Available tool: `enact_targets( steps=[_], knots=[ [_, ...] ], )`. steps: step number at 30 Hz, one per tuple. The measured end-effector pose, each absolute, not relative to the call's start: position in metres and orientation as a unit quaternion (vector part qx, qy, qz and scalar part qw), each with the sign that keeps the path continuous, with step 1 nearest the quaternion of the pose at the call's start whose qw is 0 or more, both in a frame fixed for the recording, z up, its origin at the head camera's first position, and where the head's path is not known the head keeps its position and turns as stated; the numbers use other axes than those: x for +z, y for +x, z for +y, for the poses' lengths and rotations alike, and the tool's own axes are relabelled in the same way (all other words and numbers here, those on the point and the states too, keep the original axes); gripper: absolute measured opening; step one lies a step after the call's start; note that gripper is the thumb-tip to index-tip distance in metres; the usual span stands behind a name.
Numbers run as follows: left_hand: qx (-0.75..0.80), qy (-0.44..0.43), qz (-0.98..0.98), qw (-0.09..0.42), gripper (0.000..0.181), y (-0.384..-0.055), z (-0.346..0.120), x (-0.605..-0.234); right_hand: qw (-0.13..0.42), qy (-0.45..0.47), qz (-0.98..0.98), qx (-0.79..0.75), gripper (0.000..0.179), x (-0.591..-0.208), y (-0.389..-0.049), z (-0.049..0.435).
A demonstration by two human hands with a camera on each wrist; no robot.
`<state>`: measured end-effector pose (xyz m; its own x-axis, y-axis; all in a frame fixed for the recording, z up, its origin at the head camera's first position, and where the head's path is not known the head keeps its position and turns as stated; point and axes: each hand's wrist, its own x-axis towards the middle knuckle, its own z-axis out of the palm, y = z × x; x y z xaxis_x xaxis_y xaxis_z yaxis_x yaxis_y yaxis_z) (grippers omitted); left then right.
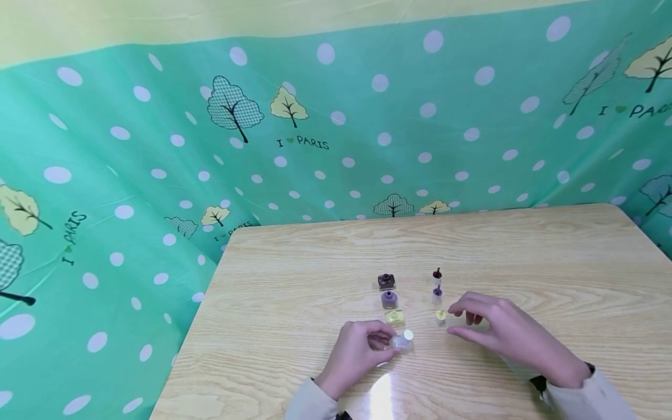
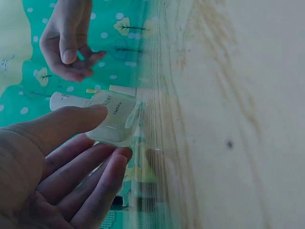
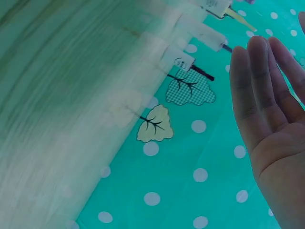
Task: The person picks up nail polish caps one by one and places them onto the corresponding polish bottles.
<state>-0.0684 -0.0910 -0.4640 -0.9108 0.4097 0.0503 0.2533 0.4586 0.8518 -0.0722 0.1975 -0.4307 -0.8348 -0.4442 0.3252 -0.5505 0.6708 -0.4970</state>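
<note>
My left hand (image 1: 362, 350) pinches a clear, pale nail polish bottle (image 1: 401, 342) with a white cap (image 1: 408, 335), between thumb and fingers. In the left wrist view the bottle (image 2: 114, 119) is tilted, its cap pointing towards the right hand. My right hand (image 1: 499, 329) hovers with loosely bent fingers, apart from everything. Close to its fingertips a yellow-tipped brush cap (image 1: 440, 317) stands brush up. Beyond the left hand are three uncapped polish bottles in a column: yellow (image 1: 395, 317), purple (image 1: 389, 300) and dark (image 1: 386, 282).
Behind the yellow brush cap stand a purple brush cap (image 1: 437, 293) and a dark brush cap (image 1: 437, 275), brushes up. A light wooden table (image 1: 294, 262) carries everything. A green dotted curtain (image 1: 336, 116) hangs along the back and left edges.
</note>
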Motion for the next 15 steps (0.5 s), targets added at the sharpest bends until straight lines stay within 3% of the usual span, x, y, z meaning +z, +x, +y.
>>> enact_targets(
  steps=[8, 15],
  knots=[
    [0.483, 0.187, 0.849, 0.104, 0.020, -0.0695, -0.0921, -0.4674, 0.041, 0.249, -0.924, 0.288, 0.020, -0.4360, -0.0771, 0.2007],
    [0.446, 0.193, 0.869, 0.090, 0.021, -0.0690, -0.0948, -0.4665, 0.032, 0.248, -0.923, 0.291, 0.022, -0.4377, -0.0817, 0.2012]
  ],
)
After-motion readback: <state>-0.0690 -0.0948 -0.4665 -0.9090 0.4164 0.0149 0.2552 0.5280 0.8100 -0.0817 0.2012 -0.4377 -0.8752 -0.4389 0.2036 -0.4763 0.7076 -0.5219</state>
